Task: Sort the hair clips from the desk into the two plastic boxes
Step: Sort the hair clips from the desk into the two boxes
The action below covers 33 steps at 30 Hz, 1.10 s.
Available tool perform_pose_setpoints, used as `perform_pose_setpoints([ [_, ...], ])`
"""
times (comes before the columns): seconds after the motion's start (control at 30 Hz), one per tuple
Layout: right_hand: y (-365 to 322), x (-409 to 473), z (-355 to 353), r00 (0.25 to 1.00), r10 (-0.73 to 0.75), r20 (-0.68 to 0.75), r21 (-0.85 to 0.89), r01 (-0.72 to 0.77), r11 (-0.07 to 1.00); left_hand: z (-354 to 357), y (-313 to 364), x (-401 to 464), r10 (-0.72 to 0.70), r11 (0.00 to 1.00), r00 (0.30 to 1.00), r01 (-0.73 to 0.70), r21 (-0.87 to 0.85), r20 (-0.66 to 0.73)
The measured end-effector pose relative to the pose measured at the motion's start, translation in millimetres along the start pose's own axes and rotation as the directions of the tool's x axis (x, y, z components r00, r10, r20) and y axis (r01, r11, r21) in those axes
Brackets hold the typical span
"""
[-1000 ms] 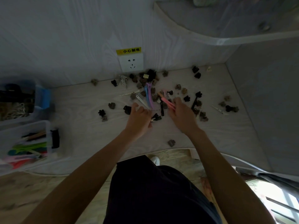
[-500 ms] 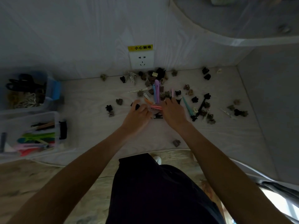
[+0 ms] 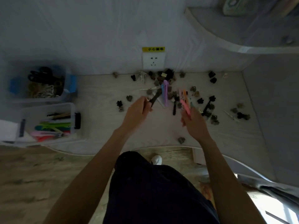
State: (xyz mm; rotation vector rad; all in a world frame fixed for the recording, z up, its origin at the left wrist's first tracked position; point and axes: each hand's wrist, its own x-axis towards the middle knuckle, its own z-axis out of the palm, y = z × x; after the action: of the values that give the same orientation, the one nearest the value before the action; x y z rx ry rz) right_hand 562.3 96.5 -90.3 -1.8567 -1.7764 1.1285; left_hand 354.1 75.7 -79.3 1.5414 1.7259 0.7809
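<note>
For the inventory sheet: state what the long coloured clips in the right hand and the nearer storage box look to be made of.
Long coloured clips, held in the right hand: probably plastic, with flat, even pink and orange colour; blur hides the finish.
Nearer storage box: clear plastic, since the clips inside show through its wall; it has a black latch.

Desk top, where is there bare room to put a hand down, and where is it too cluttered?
Bare desk lies between the near box and the left hand, and along the front edge right of the lone clip. It is crowded below the socket and beyond the right hand.
</note>
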Motion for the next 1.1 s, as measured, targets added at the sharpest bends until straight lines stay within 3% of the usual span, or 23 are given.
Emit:
perform_pose_setpoints([
  [0.07,-15,-9,7,0.999,-0.029,0.034,0.029,0.028,0.999,-27,-5,-13,-0.094,0.984,0.995,0.092,-0.152,-0.008],
  [0.27,-97,-21,62,0.964,-0.217,0.153,0.078,0.207,0.975,-132,-55,-68,-0.149,0.987,0.958,0.128,-0.099,-0.244],
  [0.47,-187,-29,138,0.866,-0.383,0.322,0.021,0.398,0.917,-224,-136,-118,-0.133,0.925,0.936,0.235,0.298,-0.325],
  [0.57,-219,-34,171,0.823,-0.416,0.387,-0.073,0.477,0.876,-241,-165,-131,-0.104,0.907,0.941,0.222,0.357,-0.323],
  [0.7,-246,-34,209,0.767,-0.488,0.416,-0.263,0.615,0.743,-239,-188,-132,-0.105,0.909,0.99,0.133,0.394,-0.092],
  [0.77,-255,-33,224,0.757,-0.491,0.431,-0.375,0.645,0.666,-238,-194,-132,-0.095,0.901,0.993,0.115,0.418,-0.067],
  [0.9,-273,-35,253,0.732,-0.484,0.48,-0.545,0.681,0.489,-245,-195,-146,0.02,0.863,0.968,0.109,0.493,-0.249],
  [1.0,-281,-39,271,0.706,-0.49,0.511,-0.557,0.707,0.437,-252,-193,-155,0.077,0.869,0.922,0.125,0.479,-0.379],
  [1.1,-278,-41,281,0.728,-0.489,0.481,-0.56,0.684,0.467,-259,-196,-152,0.043,0.874,0.921,0.153,0.461,-0.388],
])
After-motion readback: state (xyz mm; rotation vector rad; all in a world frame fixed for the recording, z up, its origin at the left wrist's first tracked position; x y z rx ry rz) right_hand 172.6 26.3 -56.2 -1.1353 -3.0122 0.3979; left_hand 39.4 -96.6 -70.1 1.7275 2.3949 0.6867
